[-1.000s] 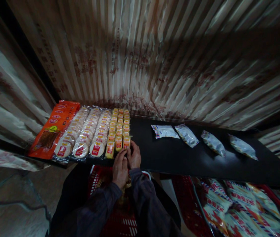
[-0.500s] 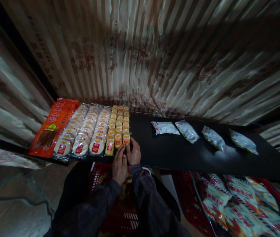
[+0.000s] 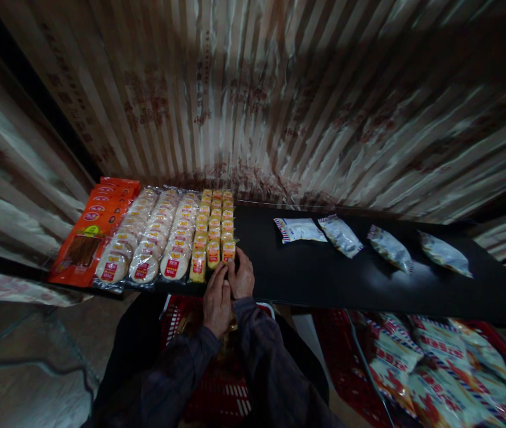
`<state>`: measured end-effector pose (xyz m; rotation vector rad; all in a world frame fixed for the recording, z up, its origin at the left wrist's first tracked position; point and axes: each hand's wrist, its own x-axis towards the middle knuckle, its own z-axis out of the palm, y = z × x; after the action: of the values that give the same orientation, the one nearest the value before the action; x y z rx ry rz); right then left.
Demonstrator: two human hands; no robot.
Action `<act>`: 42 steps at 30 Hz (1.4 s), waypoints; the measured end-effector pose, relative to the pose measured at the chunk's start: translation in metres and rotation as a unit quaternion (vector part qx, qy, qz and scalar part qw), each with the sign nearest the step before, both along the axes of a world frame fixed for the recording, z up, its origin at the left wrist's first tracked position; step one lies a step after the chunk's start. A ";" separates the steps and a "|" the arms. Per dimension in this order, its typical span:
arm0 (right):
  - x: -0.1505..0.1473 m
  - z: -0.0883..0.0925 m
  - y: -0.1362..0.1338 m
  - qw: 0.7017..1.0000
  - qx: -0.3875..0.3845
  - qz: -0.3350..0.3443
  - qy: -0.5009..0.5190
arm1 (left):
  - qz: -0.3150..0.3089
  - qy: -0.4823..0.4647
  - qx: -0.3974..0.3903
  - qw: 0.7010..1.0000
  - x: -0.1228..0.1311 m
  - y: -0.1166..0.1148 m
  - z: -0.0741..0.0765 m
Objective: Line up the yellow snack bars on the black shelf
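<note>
My left hand (image 3: 217, 301) and my right hand (image 3: 241, 276) meet at the shelf's front edge, fingers bent and close together. Between their fingertips is a small yellow snack packet (image 3: 228, 251), at the front of the rightmost of three yellow rows. My right fingers lie along its right side; my left fingertips are at its lower front edge and partly hidden. Immediately left stand the other yellow packets (image 3: 213, 254) in overlapping rows. Farther left lie rows of round, pale crackers in clear wrappers (image 3: 175, 265), then orange snack bags (image 3: 82, 249) at the end.
On the right of the black shelf (image 3: 275, 270) lie several silvery-white packets (image 3: 301, 230). Under the shelf, a red basket (image 3: 170, 318) stands between my legs. Another red basket (image 3: 337, 356) holds white-and-red bags (image 3: 446, 386). A striped, creased sheet (image 3: 235, 89) hangs behind.
The view has shifted slightly, so the packets on the right appear a little farther right. My hands stay at the same yellow packet, almost unmoved.
</note>
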<state>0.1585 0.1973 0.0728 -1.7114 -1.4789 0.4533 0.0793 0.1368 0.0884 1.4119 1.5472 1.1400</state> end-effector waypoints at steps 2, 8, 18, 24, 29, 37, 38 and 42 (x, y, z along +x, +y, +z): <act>0.000 -0.001 0.000 1.000 -0.010 0.000 0.001 | 0.000 0.004 0.005 1.000 0.000 0.000 -0.001; -0.001 -0.002 0.000 1.000 -0.015 -0.012 -0.001 | -0.002 0.009 0.021 1.000 0.001 0.000 -0.003; -0.002 0.005 -0.001 1.000 -0.026 -0.013 0.009 | -0.015 0.010 0.026 0.999 0.000 0.000 -0.002; -0.002 0.003 -0.001 1.000 -0.009 -0.006 0.007 | -0.014 0.024 0.037 0.999 0.000 -0.002 -0.001; -0.001 0.001 0.000 1.000 0.000 0.000 -0.005 | -0.013 0.024 0.038 0.999 0.001 -0.002 -0.003; -0.002 0.004 0.000 1.000 -0.011 -0.003 -0.008 | -0.016 0.033 0.046 0.998 0.001 -0.003 -0.003; -0.001 0.004 -0.001 1.000 -0.010 -0.002 -0.008 | -0.015 0.033 0.049 0.998 0.001 -0.004 -0.004; 0.003 0.001 -0.002 1.000 0.004 0.006 -0.004 | -0.009 0.032 0.055 0.998 0.000 -0.005 -0.006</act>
<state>0.1615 0.1954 0.0734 -1.7011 -1.4947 0.4466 0.0796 0.1317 0.0826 1.5443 1.5327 1.1952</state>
